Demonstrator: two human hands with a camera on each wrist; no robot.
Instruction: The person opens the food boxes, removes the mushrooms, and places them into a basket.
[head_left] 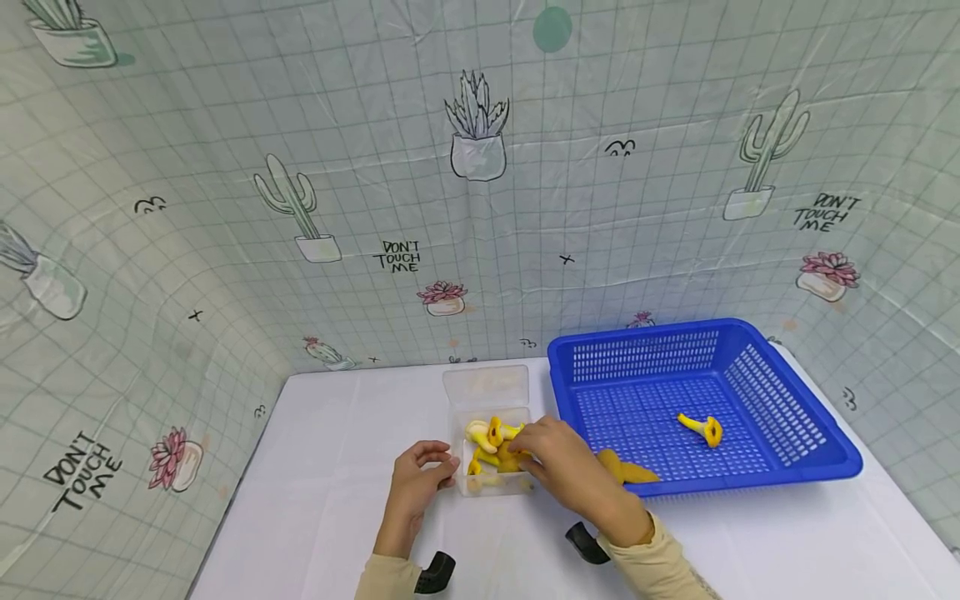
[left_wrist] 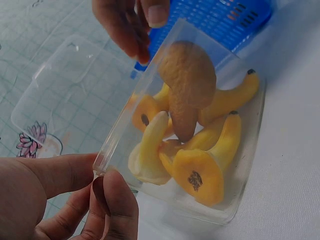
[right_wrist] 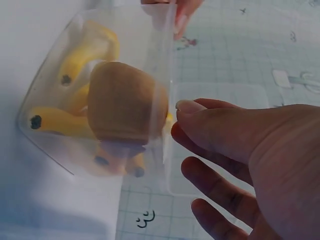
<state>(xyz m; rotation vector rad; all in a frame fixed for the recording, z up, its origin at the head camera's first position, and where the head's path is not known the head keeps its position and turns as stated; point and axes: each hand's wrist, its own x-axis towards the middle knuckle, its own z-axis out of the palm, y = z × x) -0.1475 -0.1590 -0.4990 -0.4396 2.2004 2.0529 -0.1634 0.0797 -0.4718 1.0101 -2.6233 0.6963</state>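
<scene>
A clear plastic box [head_left: 455, 483] with its lid [head_left: 487, 388] folded back holds several yellow trumpet-shaped mushrooms [left_wrist: 197, 175] and a brown mushroom [left_wrist: 187, 75]. My left hand [head_left: 423, 477] pinches the box's left rim between thumb and fingers. Over the right side of the box is my right hand [head_left: 564, 462]. In the right wrist view its fingers [right_wrist: 215, 182] are loosely bent and apart, with nothing seen between them; the thumb tip is right by the rim and the brown mushroom.
To the right stands a blue perforated basket [head_left: 817, 477]. A yellow mushroom [head_left: 703, 429] lies on its floor, and brown mushrooms [head_left: 626, 471] lie at its near left, partly hidden by my right arm. A patterned curtain [head_left: 480, 225] hangs behind the white table [head_left: 337, 467].
</scene>
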